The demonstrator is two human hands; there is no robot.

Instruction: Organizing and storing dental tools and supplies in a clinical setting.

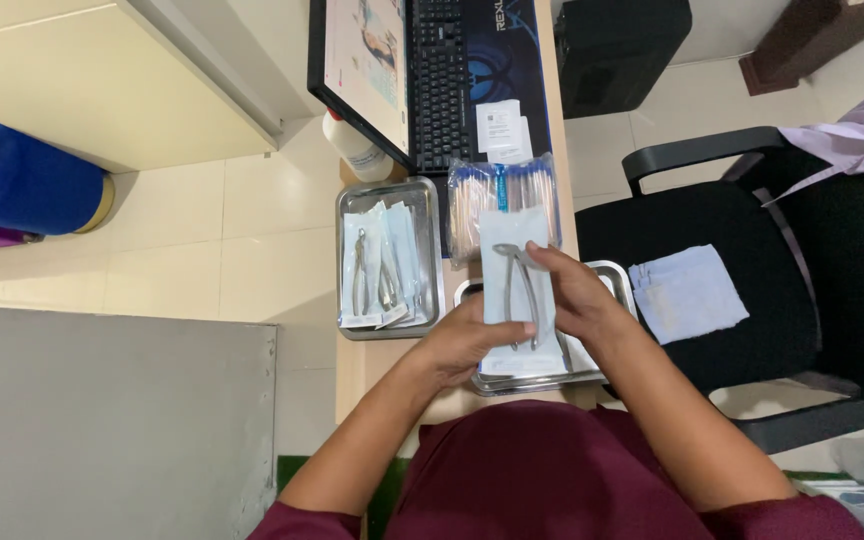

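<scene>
From the head view we look straight down on our two bare forearms, which come up from the bottom of the frame in dark red sleeves and meet over the narrow wooden counter [357, 365]. Our left hand [472, 340] lies low with the wrist bent inward, its fingers curled in a grip on the lower edge of a flat sterilization pouch [512, 265], thumb on top. Our right hand [567, 290] reaches in from the other side, palm down, its fingers pinched on the pouch's right edge next to the steel dental forceps [522, 285] that lie lengthwise on or inside the pouch; we cannot tell which. The pouch is held just above a steel tray [614, 275] in front of us, most of it hidden beneath our hands. To the left, touching or nearly touching that tray, a second steel tray [430, 200] holds more pouched forceps. Beyond the pouch lies a clear bag of thin sticks [472, 200], and past it a black keyboard [439, 80] beside a tilted monitor [362, 60] and a white bottle [357, 150]. On the right, a black office chair [752, 300] carries a folded pale blue cloth [687, 292].
</scene>
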